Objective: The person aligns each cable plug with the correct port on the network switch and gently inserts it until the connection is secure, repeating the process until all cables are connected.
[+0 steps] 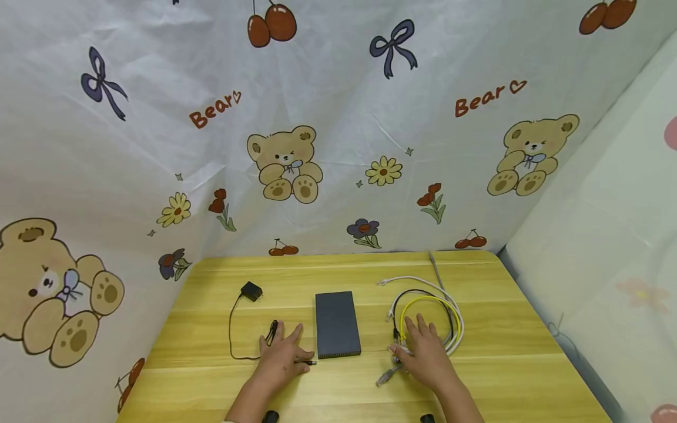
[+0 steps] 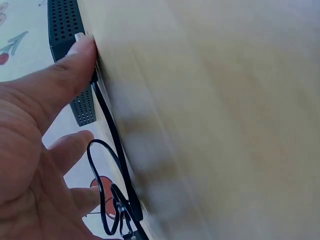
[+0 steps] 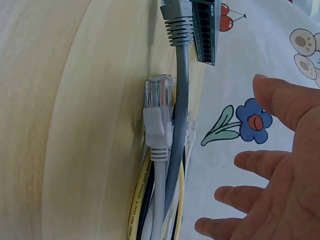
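Note:
My left hand [image 1: 280,359] lies with fingers spread over the thin black cord of a power adapter [image 1: 251,291]. Its thumb is at the cord's barrel plug [image 1: 313,363]; in the left wrist view the cord [image 2: 111,120] passes under the thumb. Between the hands sits a dark network switch [image 1: 337,324]. Spread fingers of my right hand [image 1: 427,355] hover at a bundle of coiled network cables: yellow [image 1: 423,298], white [image 1: 461,329], black and grey. A clear-ended white plug [image 3: 158,125] and a grey plug [image 1: 386,377] show there. Contact with the cables cannot be told.
All of this lies on a wood-grain table [image 1: 508,364]. A white cloth with printed bears [image 1: 285,164] hangs behind and beside it. Two small black objects [image 1: 270,416] show at the bottom edge, near the wrists.

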`<state>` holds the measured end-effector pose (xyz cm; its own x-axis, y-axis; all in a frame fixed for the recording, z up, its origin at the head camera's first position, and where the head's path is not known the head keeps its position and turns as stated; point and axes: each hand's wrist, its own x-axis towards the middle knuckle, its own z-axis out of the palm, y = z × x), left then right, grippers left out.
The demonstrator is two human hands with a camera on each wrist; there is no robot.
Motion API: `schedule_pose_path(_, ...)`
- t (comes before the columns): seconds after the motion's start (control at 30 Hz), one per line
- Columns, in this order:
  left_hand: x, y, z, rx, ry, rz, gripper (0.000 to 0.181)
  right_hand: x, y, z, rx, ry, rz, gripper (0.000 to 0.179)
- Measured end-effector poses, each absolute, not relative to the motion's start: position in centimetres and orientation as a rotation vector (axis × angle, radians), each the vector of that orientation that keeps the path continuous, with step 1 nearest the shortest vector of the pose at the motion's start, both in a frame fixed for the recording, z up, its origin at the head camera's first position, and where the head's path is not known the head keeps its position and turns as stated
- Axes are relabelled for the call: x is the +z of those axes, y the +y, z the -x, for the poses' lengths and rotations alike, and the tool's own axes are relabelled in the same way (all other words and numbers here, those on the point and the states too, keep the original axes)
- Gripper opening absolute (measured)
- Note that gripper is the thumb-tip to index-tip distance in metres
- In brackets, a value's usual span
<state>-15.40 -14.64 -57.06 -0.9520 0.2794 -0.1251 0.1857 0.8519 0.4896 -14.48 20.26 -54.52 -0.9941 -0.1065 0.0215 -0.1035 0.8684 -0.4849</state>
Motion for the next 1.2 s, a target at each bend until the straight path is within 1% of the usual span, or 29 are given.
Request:
schedule_pose_path(0.13,-57.0,-14.5,15.5,0.771,2.852,-0.355,0.015,-54.5,20.4,14.5,-0.784,3.033,0.162,0.08)
schedule_pose_path(0.23,-57.1,-14.4,15.5,0.758,2.88,-0.348,0.01,-54.5,20.5,14.4,-0.772,3.032,0.159,0.08)
schedule_pose_path(0.77,-57.3,-14.5,15.2,0.718,2.973,-0.379,0.003,-54.4,19.4,14.4,-0.762,3.052,0.196,0.078)
schedule_pose_path(1.2,-56.7,-14.4,15.1,0.716,3.007,-0.343,0.007,-54.6,17.6,14.8,-0.767,3.031,0.231,0.083)
